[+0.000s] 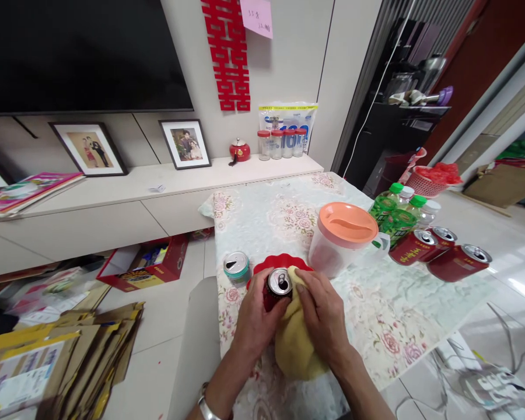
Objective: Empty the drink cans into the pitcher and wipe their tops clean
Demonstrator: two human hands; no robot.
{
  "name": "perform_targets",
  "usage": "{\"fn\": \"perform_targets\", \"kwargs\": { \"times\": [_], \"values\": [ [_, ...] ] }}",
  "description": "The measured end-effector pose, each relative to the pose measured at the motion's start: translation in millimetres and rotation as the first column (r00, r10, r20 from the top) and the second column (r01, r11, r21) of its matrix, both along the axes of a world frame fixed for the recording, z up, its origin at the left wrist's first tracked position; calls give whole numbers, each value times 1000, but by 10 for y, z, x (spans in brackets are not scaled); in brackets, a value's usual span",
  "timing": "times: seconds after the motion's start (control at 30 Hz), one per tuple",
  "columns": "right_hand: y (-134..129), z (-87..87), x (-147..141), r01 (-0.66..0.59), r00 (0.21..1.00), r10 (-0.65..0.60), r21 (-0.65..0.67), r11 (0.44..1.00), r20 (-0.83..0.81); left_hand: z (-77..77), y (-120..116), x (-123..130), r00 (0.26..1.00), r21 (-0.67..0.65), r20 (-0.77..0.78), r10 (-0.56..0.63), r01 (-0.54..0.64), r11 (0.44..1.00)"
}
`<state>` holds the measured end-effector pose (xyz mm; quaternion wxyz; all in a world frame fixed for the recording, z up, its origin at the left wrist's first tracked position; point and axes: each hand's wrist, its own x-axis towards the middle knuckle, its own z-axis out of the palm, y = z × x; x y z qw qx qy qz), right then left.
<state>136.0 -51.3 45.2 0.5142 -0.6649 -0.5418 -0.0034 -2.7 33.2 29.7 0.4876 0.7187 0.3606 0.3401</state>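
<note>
My left hand (256, 318) is wrapped round an opened dark red drink can (280, 283), its top tilted toward me. A yellow cloth (298, 344) is gripped in my right hand (324, 312) and pressed against the can's right side, hanging down over the table's near part. Behind my hands a red scalloped plate (284, 261) lies on the flowered tablecloth (376, 326), partly hidden by them. To the left of the plate stands an opened teal can (237, 267). A clear pitcher (332, 259) with an orange lid stands just beyond my right hand.
On the table's right side are several red cans (459, 262) and green-capped bottles (396, 213). A pink basket (426, 182) stands beyond them. A low white cabinet (114, 204) runs along the wall, with flattened cardboard (83, 356) on the floor at left and cables (441, 373) at right.
</note>
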Motion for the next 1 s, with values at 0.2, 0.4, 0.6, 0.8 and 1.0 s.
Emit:
{"fn": "perform_targets", "kwargs": {
  "times": [0.2,0.4,0.6,0.8,1.0],
  "values": [
    [192,-134,195,-43,998,48,-152,987,31,66,10,-10,999,-26,16,-30,30,999],
    [225,-283,248,-53,995,74,-292,955,61,59,-15,-25,997,16,12,-71,71,997],
    [216,-254,179,36,989,34,-452,891,145,-38,-17,9,1000,168,-2,5,-4,986],
    [200,-264,131,62,992,-7,-439,896,125,-32,-3,96,990,160,-71,124,-111,981],
    [36,-274,72,6,1000,0,-274,962,21,28,49,63,995,112,-71,75,-67,991]
  ]
}}
